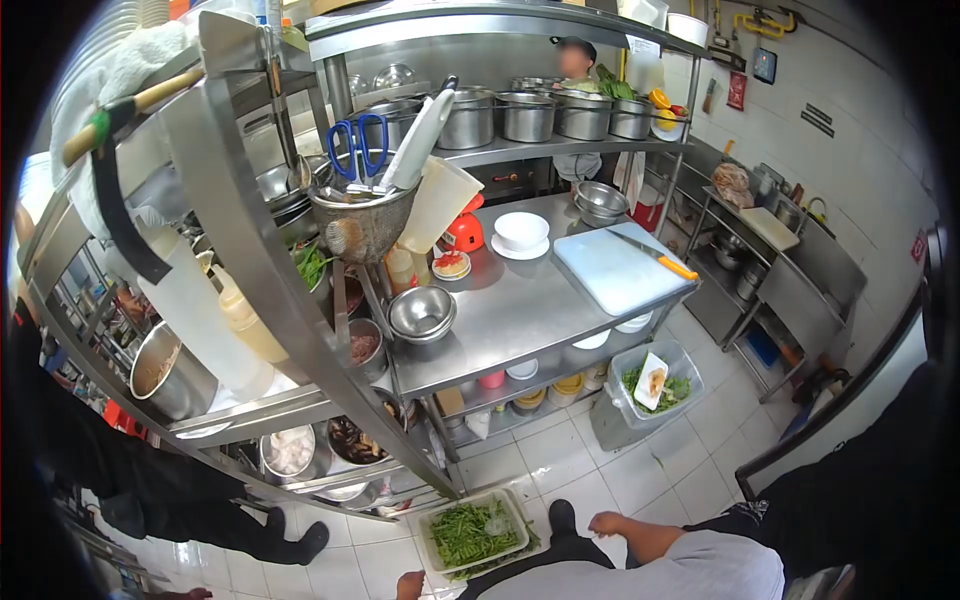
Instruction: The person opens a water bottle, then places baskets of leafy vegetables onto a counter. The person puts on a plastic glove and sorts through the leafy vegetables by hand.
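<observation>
My right hand [606,523] hangs at the lower middle, above the tiled floor and beside my black shoe [562,517]. Its fingers look curled in, with nothing visible in them. At the bottom edge my left hand [410,586] shows only in part, close to the left corner of a pale plastic tub [428,545]; whether it touches the tub I cannot tell. Long green leafy stems [470,535] fill this tub on the floor, along with a small clear item that I cannot make out.
A steel table [490,320] carries a white cutting board [610,265], an orange-handled knife [675,266], bowls and a red scale [464,232]. Below stands a grey bin [625,420] with greens. Shelving [270,300] rises at left. People stand at far left, right and behind the pots.
</observation>
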A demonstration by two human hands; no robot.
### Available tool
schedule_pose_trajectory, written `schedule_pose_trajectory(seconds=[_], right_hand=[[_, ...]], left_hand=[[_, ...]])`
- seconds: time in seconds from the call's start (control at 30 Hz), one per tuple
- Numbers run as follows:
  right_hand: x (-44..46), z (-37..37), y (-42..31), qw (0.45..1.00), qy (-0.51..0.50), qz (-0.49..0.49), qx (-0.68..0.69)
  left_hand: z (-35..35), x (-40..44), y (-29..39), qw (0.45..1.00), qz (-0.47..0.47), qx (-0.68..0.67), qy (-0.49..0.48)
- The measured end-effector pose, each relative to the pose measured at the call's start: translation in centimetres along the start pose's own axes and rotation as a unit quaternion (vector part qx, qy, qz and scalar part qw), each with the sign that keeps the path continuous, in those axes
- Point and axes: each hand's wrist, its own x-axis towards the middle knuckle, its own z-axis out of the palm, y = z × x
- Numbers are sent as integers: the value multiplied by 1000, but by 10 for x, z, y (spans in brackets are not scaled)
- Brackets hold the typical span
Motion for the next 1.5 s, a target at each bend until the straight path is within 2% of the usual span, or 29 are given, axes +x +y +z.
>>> schedule_pose_trajectory(seconds=[0.03,0.1,0.13,0.2,0.23,0.27,0.3,0.33,0.37,0.4,0.43,0.47,0.57,0.6,0.63,0.7,0.73,0.77,0.83,0.9,0.97,1.03,1.1,1.17,1.23,1.3,1.37,1.43,1.5], right_hand=[[-3,18,-3,1000,-27,6,-11],[-23,41,-12,998,-23,5,57],[-21,51,-10,998,-7,-55,30],[-14,71,4,992,18,-128,5],[-12,75,12,990,26,-141,6],[-16,73,18,971,45,-222,-69],[-6,73,26,973,49,-214,-67],[40,83,59,992,2,-119,35],[38,89,60,967,32,-229,-108],[40,93,62,956,95,-264,-90],[-3,83,18,970,116,-97,190],[16,84,23,960,58,-67,266],[30,95,25,978,63,-58,189],[50,104,36,968,89,-231,-31],[67,116,46,970,80,-230,-29],[89,129,33,992,46,-97,65],[98,140,31,990,54,-93,95],[111,149,31,986,67,-89,123],[132,174,37,970,86,-79,215],[158,187,42,977,83,-188,-65],[236,239,77,972,96,-166,-135],[245,233,67,980,164,-108,-37],[266,223,58,986,157,-13,48],[291,204,47,978,182,37,100],[332,193,43,964,210,37,157],[368,191,42,922,322,25,211],[400,185,39,924,312,21,222],[440,191,40,936,273,27,219],[471,204,45,948,230,39,216]], left_hand=[[-3,2,-13,1000,2,3,-4],[-14,-17,-17,995,-69,38,-60],[-24,-32,-5,991,-83,68,-79],[-15,-18,-45,982,43,162,-91],[-15,-5,-63,919,274,281,-42],[-7,-2,-62,982,2,180,-48],[-6,-1,-69,983,75,163,-28],[-2,-1,-65,981,45,190,-20],[-7,-22,-58,968,108,215,-70],[-15,-62,8,990,78,114,-13],[-11,-79,37,999,-20,-10,-25],[-9,-87,59,1000,-8,-6,-10],[5,-107,58,999,-31,-3,-21],[11,-109,47,998,-50,-14,-39],[17,-111,36,997,-59,-12,-40],[21,-113,1,990,-75,77,-89],[19,-113,-14,972,51,189,-127],[17,-115,-22,957,83,229,-156],[22,-105,-44,969,-31,185,-161],[22,-89,-73,956,40,223,-187],[25,-69,-122,911,213,320,-153],[33,-49,-115,969,84,200,-119],[39,-33,-108,987,-56,126,-78],[40,-16,-129,990,-71,114,-54],[37,-6,-129,986,-89,133,-45],[23,29,-256,980,39,192,-39],[23,12,-184,974,28,217,-51],[11,49,-265,971,28,232,-56],[11,49,-250,965,-9,251,-72]])
